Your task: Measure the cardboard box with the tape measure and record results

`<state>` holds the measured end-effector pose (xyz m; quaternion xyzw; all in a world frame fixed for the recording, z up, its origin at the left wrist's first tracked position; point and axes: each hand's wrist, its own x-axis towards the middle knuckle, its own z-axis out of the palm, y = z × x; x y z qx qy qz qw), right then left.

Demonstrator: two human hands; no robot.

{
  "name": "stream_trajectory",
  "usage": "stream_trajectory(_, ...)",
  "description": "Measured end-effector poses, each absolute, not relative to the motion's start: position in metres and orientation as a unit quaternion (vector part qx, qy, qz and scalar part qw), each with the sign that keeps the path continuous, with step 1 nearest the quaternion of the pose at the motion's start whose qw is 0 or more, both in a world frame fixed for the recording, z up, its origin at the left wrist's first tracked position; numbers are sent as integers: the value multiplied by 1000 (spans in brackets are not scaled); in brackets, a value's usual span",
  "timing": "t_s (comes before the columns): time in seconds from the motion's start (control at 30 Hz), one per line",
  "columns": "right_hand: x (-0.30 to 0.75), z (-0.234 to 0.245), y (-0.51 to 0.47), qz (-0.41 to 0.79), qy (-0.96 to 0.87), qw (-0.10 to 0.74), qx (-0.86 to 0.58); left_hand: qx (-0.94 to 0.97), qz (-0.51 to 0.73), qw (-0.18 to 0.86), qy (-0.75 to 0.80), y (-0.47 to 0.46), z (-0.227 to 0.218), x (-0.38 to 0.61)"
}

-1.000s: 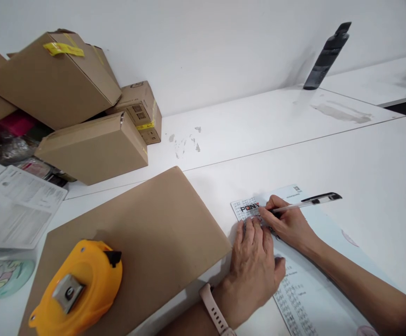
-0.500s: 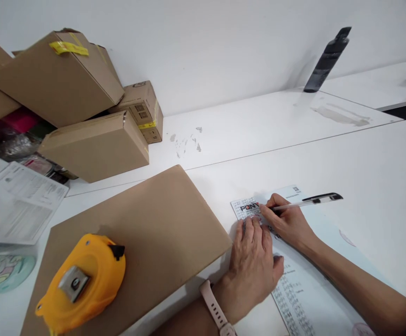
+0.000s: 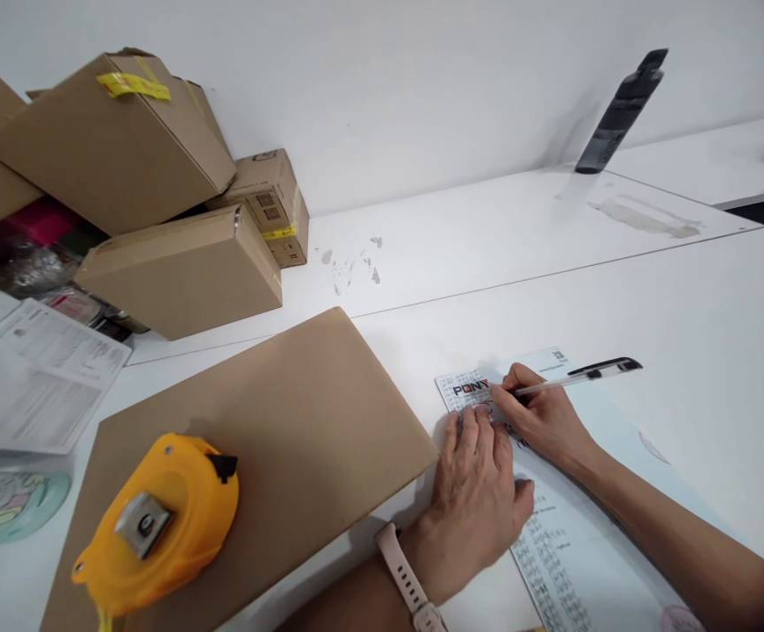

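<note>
My right hand (image 3: 544, 420) grips a clear pen with a black cap (image 3: 580, 376), its tip down on a printed white form (image 3: 563, 544) near the form's top left corner. My left hand (image 3: 478, 500) lies flat on the same form, fingers stretched out, just left of the pen tip. A pale watch strap (image 3: 408, 579) circles my left wrist. To the left of both hands lies a flat brown cardboard package (image 3: 277, 439) with a yellow tape measure (image 3: 158, 518) resting on its near left part.
Several brown cardboard boxes (image 3: 177, 272) are stacked at the back left against the wall. Printed papers (image 3: 32, 377) and a pale green item (image 3: 0, 500) lie at the left edge. A dark slim object (image 3: 619, 110) leans on the wall at the back right.
The view has shifted slightly, so the boxes and tape measure sit a bit to the right. Both hands stay on the form with the pen tip in almost the same spot.
</note>
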<state>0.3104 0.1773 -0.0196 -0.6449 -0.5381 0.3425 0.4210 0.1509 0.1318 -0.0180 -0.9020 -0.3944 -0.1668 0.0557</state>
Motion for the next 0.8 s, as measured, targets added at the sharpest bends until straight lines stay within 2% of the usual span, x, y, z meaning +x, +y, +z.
stream_trajectory(0.8, 310, -16, 178, 324, -540, 423, -652, -903, -164, 51, -394, 132, -18, 151)
